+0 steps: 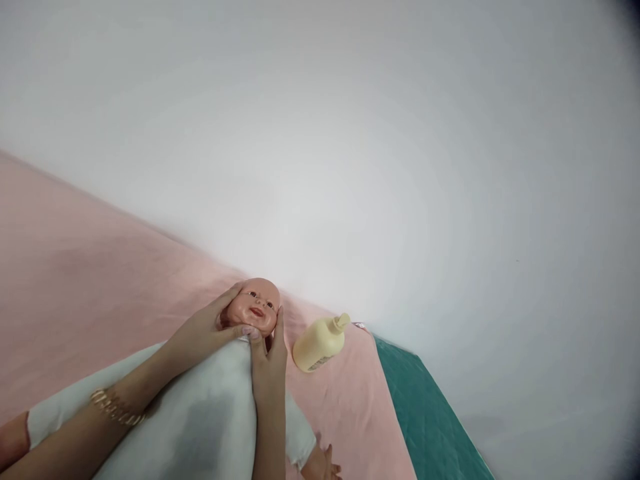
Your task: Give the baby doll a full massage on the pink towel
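A baby doll (255,303) lies on its back on a pink sheet, dressed in a white long-sleeved garment (205,407). My left hand (213,327) cups one side of the doll's head, its thumb under the chin. On the other side my right hand (270,350) holds the head the same way, its thumb meeting the left thumb at the chin. Both sets of fingers curl round behind the head and are partly hidden. One doll hand (327,465) shows at the lower edge. A gold-coloured bracelet (117,408) circles my left wrist.
A pale yellow pump bottle (320,343) stands just right of the doll's head. The pink sheet (100,267) meets a white wall (350,167) behind the head. To the right, a green quilted surface (425,407) shows past the sheet's edge.
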`<state>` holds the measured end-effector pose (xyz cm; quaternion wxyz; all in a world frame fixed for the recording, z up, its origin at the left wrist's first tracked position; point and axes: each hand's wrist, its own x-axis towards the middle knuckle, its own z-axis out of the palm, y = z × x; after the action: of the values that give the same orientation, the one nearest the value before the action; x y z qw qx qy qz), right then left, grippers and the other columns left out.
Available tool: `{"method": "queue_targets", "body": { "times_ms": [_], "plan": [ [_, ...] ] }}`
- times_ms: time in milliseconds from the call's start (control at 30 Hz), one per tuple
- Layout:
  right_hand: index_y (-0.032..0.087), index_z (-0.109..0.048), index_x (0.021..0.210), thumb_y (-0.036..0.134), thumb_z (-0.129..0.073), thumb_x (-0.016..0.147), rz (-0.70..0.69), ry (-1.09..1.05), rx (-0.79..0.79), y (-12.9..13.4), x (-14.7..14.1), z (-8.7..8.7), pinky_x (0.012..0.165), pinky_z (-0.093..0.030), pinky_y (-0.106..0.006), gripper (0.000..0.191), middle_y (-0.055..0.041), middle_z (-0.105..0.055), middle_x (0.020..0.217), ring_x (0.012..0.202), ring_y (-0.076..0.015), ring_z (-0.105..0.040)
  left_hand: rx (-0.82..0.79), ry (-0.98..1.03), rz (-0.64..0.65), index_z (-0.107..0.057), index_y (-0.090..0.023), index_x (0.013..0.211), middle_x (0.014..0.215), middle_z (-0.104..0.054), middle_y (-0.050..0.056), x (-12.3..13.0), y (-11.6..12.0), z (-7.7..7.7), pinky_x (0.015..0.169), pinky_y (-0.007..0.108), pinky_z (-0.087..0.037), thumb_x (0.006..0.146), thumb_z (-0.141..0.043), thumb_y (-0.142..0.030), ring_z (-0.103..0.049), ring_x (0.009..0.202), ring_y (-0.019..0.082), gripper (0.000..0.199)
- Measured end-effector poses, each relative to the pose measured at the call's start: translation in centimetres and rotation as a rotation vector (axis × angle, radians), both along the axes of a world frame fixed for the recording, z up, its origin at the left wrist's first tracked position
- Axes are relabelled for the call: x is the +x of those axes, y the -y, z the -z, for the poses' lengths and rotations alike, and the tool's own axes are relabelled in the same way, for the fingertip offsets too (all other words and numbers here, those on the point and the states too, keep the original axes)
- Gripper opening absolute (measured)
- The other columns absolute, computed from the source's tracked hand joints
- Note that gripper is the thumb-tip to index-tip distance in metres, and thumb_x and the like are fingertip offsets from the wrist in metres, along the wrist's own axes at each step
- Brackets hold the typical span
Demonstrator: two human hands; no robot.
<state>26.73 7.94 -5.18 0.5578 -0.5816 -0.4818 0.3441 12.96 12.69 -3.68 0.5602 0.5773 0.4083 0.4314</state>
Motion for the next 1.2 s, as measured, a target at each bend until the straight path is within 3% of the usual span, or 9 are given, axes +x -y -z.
{"method": "queue_targets", "body": {
  "times_ms": [200,367,633,900,1067,1200],
  "plan": [
    [0.014,-0.022,0.155,0.043,-0.064,0.084,0.001,-0.037,0.021,-0.2,-0.1,0.4,0.113,-0.039,-0.038,0.088,-0.0122,-0.035,0.156,0.139,-0.0241,-0.043,0.057,-0.028,-0.049,-0.033,-0.016,0.151,0.147,-0.048,0.011,0.1,-0.9,1.6,0.101,0.035,-0.05,0.072,-0.064,-0.053,-0.054,0.126,0.031,0.093],
    [0.014,-0.021,0.155,0.042,-0.062,0.084,0.0,-0.049,-0.001,-0.2,0.0,0.4,0.112,-0.04,-0.04,0.086,-0.0118,-0.036,0.155,0.138,-0.0249,-0.044,0.128,-0.092,-0.056,-0.034,-0.019,0.151,0.15,-0.044,0.008,-0.1,-0.9,1.9,0.108,0.039,-0.045,0.082,-0.055,-0.055,-0.045,0.135,0.032,0.081],
    [0.017,-0.022,0.155,0.059,-0.043,0.094,0.032,0.09,-0.014,-0.1,0.4,0.5,0.12,-0.025,-0.042,0.077,-0.0073,-0.025,0.16,0.148,-0.0225,-0.025,0.182,-0.15,-0.026,-0.027,-0.018,0.154,0.156,-0.034,0.008,-0.4,-1.1,2.2,0.116,0.041,-0.033,0.089,-0.041,-0.066,-0.037,0.14,0.03,0.082],
    [0.017,-0.022,0.155,0.066,-0.034,0.094,0.036,0.096,-0.009,-0.2,0.5,0.8,0.121,-0.02,-0.043,0.079,-0.0056,-0.021,0.161,0.149,-0.0217,-0.021,0.241,-0.157,-0.008,-0.028,-0.013,0.154,0.157,-0.031,0.01,-0.4,-1.8,3.1,0.117,0.038,-0.029,0.093,-0.028,-0.064,-0.033,0.143,0.026,0.079],
    [0.017,-0.022,0.155,0.067,-0.037,0.093,0.04,0.096,-0.025,-0.2,0.4,0.6,0.121,-0.021,-0.043,0.081,-0.0073,-0.024,0.16,0.148,-0.0223,-0.024,0.228,-0.109,-0.081,-0.037,-0.015,0.15,0.153,-0.039,0.006,0.0,-1.2,2.5,0.115,0.034,-0.033,0.092,-0.028,-0.066,-0.039,0.139,0.027,0.077],
    [0.014,-0.017,0.156,0.06,-0.052,0.089,-0.003,0.028,-0.029,0.0,0.1,0.2,0.116,-0.033,-0.04,0.088,-0.0112,-0.03,0.158,0.143,-0.0237,-0.036,0.146,-0.108,-0.135,-0.037,-0.019,0.15,0.149,-0.046,0.005,0.2,-0.3,1.3,0.11,0.033,-0.041,0.088,-0.044,-0.063,-0.047,0.133,0.029,0.077]
  ]
}}
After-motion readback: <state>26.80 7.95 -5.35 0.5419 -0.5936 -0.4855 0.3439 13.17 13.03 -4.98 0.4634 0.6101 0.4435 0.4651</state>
